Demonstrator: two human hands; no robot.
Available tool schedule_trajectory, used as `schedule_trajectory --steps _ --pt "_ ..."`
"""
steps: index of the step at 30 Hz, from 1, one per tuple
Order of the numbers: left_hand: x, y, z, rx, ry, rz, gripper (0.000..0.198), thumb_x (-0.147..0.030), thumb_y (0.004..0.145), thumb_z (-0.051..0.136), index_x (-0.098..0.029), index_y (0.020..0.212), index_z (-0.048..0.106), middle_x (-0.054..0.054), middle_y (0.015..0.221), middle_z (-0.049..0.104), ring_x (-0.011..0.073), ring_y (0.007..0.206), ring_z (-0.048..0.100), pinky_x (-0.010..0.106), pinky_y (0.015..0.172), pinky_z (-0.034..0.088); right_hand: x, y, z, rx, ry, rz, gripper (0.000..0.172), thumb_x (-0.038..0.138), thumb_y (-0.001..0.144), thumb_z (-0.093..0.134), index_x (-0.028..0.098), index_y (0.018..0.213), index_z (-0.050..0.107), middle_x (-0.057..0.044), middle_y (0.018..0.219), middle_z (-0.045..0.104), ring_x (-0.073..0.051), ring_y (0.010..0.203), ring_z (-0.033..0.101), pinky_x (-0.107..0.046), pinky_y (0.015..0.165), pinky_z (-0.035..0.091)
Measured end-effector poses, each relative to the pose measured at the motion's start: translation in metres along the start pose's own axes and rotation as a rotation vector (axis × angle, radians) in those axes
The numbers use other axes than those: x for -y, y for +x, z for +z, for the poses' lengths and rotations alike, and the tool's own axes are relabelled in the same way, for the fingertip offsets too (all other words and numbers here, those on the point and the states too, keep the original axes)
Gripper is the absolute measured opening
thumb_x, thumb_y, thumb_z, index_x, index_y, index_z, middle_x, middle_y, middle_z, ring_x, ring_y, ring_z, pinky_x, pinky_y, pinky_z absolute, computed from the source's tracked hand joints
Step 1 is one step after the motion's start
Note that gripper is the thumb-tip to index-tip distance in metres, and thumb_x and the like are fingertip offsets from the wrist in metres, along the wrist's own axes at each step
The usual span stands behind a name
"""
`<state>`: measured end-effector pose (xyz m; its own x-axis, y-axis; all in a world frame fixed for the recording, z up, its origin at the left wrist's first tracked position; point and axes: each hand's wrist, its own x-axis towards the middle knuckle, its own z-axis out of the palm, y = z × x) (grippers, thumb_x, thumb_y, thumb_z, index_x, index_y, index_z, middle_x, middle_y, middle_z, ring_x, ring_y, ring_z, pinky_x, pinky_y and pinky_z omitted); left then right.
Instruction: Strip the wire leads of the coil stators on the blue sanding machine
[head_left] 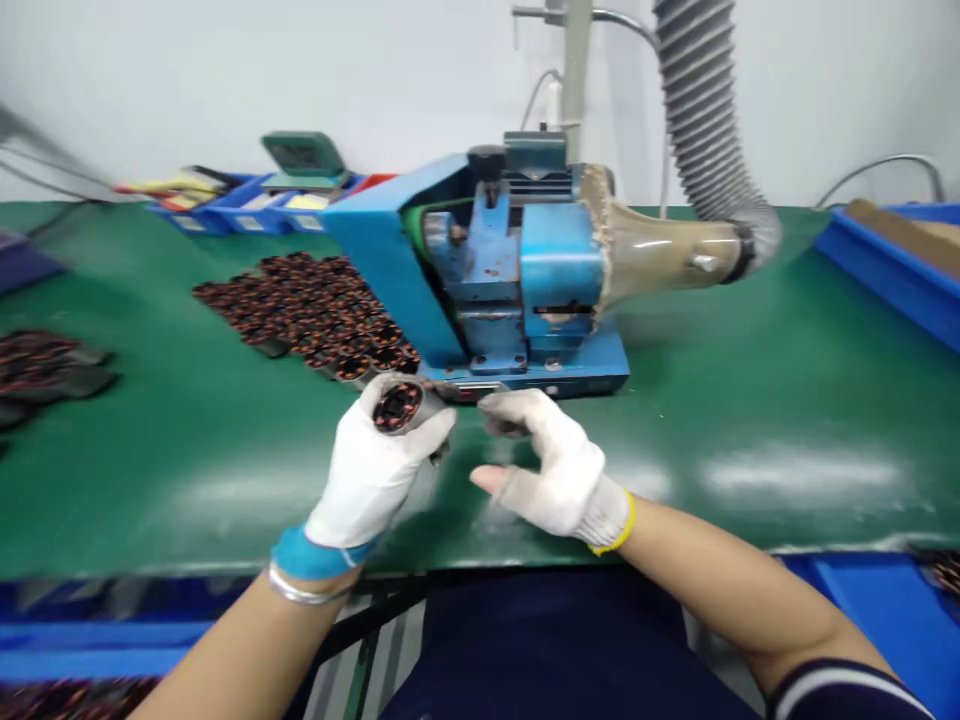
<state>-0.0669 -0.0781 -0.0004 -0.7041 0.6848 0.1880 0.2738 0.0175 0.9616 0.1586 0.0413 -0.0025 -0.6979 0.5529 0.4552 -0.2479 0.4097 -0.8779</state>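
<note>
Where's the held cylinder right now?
In the head view, the cylinder is left of centre, in the left hand, just below the blue machine in the picture, with the open right hand to its right.

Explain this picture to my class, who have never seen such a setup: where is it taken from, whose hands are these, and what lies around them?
This is one view, from a camera worn on a person's head, looking forward and down. There is no robot, only the wearer's own arms.

The gloved left hand grips a dark, round part, with copper-coloured bits showing in its open end. The gloved right hand is open nearby, with nothing visible in it.

Beyond them stands a blue machine, with a ribbed grey hose at its right. On the green tabletop, many similar-looking pieces lie left of the machine, and another cluster lies farther left, too blurred for detail.
</note>
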Motion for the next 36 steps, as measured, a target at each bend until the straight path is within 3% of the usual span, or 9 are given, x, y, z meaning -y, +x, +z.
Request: schedule_trajectory --steps 3,7,12,16,20,24,28,33,36 --pt "-0.021 0.000 0.054 0.025 -0.027 0.016 0.073 -0.056 0.075 0.109 -0.026 0.136 0.081 0.009 0.121 0.094 0.0330 0.105 0.091 0.047 0.096 0.080 -0.006 0.009 -0.004 -0.122 -0.007 0.042 0.074 0.049 0.088 0.119 0.019 0.149 0.090 -0.022 0.156 0.091 -0.043 0.147 0.090 -0.054 0.128 0.079" --pt "-0.027 0.004 0.086 0.142 -0.102 0.079 0.074 -0.053 0.084 0.104 -0.028 0.150 0.081 0.014 0.138 0.094 0.0381 0.122 0.093 0.054 0.107 0.082 -0.018 0.028 -0.011 -0.303 0.127 0.173 0.081 0.059 0.086 0.120 0.018 0.149 0.090 -0.024 0.159 0.089 -0.045 0.152 0.088 -0.057 0.133 0.077" --pt "-0.025 0.008 0.099 -0.021 -0.024 0.230 0.067 -0.055 0.081 0.111 -0.029 0.134 0.081 0.013 0.136 0.091 0.0375 0.122 0.090 0.059 0.113 0.080 -0.029 0.040 -0.006 -0.363 0.441 0.403 0.109 0.052 0.071 0.130 0.015 0.160 0.080 -0.024 0.159 0.089 -0.043 0.143 0.093 -0.053 0.121 0.083" --pt "-0.026 0.017 0.113 -0.138 0.031 0.309 0.080 -0.071 0.066 0.114 -0.026 0.122 0.077 0.009 0.120 0.088 0.0359 0.114 0.088 0.066 0.120 0.075 -0.021 0.035 -0.011 -0.326 0.320 0.326 0.101 0.045 0.073 0.131 0.020 0.159 0.084 -0.018 0.159 0.091 -0.042 0.144 0.093 -0.054 0.125 0.082" --pt "-0.034 0.027 0.125 -0.144 0.143 0.315 0.078 -0.070 0.065 0.112 -0.025 0.118 0.076 0.008 0.113 0.087 0.0341 0.107 0.086 0.063 0.117 0.075 -0.010 0.038 -0.030 -0.323 0.127 0.243 0.087 0.043 0.074 0.130 0.023 0.149 0.091 -0.014 0.162 0.090 -0.041 0.153 0.088 -0.053 0.140 0.072" --pt "-0.049 0.033 0.134 -0.139 0.289 0.252 0.065 -0.067 0.071 0.106 -0.024 0.112 0.079 0.010 0.109 0.088 0.0360 0.104 0.087 0.059 0.106 0.077 -0.002 0.050 -0.045 -0.303 0.103 0.305 0.083 0.038 0.074 0.128 0.017 0.145 0.090 -0.015 0.154 0.091 -0.041 0.151 0.088 -0.053 0.139 0.073" --pt "-0.057 0.039 0.137 -0.115 0.337 0.232 0.065 -0.072 0.069 0.102 -0.025 0.106 0.076 0.011 0.108 0.088 0.0379 0.100 0.085 0.065 0.110 0.074 0.011 0.055 -0.051 -0.307 0.113 0.346 0.076 0.041 0.082 0.124 0.016 0.144 0.087 -0.012 0.140 0.091 -0.039 0.146 0.088 -0.051 0.138 0.073" --pt "-0.057 0.041 0.138 -0.123 0.378 0.255 0.063 -0.073 0.071 0.099 -0.027 0.104 0.072 0.009 0.106 0.085 0.0375 0.100 0.083 0.065 0.111 0.072 0.013 0.053 -0.052 -0.260 0.141 0.390 0.089 0.048 0.087 0.121 0.011 0.159 0.082 -0.005 0.112 0.088 -0.034 0.123 0.091 -0.048 0.129 0.077" --pt "-0.058 0.040 0.139 -0.131 0.379 0.250 0.059 -0.064 0.071 0.104 -0.027 0.104 0.072 0.009 0.107 0.084 0.0376 0.104 0.083 0.063 0.113 0.073 0.000 0.053 -0.046 -0.300 0.142 0.355 0.097 0.051 0.085 0.122 0.012 0.164 0.081 -0.005 0.113 0.089 -0.034 0.125 0.091 -0.046 0.125 0.078"
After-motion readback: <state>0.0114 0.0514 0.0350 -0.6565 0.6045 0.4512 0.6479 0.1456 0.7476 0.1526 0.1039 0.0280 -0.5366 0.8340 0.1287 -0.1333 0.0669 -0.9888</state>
